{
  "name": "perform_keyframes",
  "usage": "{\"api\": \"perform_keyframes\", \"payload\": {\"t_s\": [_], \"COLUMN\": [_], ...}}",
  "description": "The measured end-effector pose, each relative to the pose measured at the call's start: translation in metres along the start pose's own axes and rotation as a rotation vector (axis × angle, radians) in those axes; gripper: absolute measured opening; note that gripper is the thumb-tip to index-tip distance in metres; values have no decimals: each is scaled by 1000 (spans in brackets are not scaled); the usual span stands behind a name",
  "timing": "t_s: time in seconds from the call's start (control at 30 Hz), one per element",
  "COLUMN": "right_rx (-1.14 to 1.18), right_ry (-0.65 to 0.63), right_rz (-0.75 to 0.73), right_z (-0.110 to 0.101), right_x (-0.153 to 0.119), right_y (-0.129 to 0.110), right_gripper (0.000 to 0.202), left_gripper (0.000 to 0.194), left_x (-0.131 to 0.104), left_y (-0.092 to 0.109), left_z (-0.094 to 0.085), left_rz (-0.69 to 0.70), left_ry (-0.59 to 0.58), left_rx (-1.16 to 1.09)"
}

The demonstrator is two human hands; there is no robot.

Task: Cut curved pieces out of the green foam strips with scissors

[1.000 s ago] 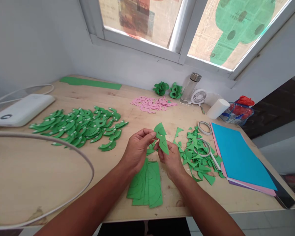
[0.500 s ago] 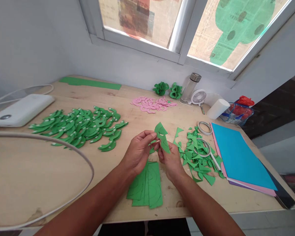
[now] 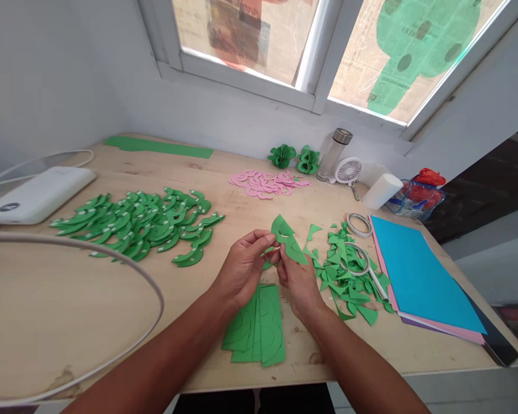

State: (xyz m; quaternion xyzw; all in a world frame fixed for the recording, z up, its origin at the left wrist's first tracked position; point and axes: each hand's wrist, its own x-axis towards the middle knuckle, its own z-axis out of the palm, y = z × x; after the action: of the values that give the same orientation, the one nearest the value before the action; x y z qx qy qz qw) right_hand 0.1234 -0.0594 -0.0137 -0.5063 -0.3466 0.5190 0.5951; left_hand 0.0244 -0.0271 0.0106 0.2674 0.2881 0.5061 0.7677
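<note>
A small piece of green paper (image 3: 294, 250), partly cut along a drawn curve, is held up between both hands above the table. My left hand (image 3: 247, 261) pinches its upper left end between thumb and fingers. Closed on its lower part, my right hand (image 3: 297, 282) has the thumb pressed against the paper. Beneath the hands lie several green paper strips (image 3: 270, 328) with pencilled curves. To the right is a heap of green offcuts (image 3: 349, 287) with a magnifying glass (image 3: 374, 279) on it. Curved green pieces with white tabs (image 3: 142, 224) form a pile at left.
Pink paper cutouts (image 3: 265, 184) and two green paper balls (image 3: 282, 156) sit at the back near a glass bottle (image 3: 332, 152) and small fan (image 3: 348, 170). Coloured sheets (image 3: 423, 270) lie right, beside a tape roll (image 3: 359, 225). A white cable (image 3: 155, 287) loops at left by a power bank (image 3: 38, 192).
The lower part of the green paper has swung to the right and up in my right hand. My left hand stays in nearly the same place.
</note>
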Motion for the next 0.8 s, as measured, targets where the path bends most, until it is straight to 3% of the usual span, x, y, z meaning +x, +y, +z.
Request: {"api": "perform_keyframes", "payload": {"t_s": [0.5, 0.8], "right_rx": [-27, -46], "right_ry": [-36, 15], "right_rz": [-8, 17], "right_z": [-4, 1], "right_x": [3, 0], "right_y": [3, -6], "right_gripper": [39, 45], "left_gripper": [13, 14], "left_x": [0, -2], "left_y": [0, -1], "left_z": [-1, 0], "left_rz": [50, 34], "left_ry": [6, 20], "left_rx": [84, 89]}}
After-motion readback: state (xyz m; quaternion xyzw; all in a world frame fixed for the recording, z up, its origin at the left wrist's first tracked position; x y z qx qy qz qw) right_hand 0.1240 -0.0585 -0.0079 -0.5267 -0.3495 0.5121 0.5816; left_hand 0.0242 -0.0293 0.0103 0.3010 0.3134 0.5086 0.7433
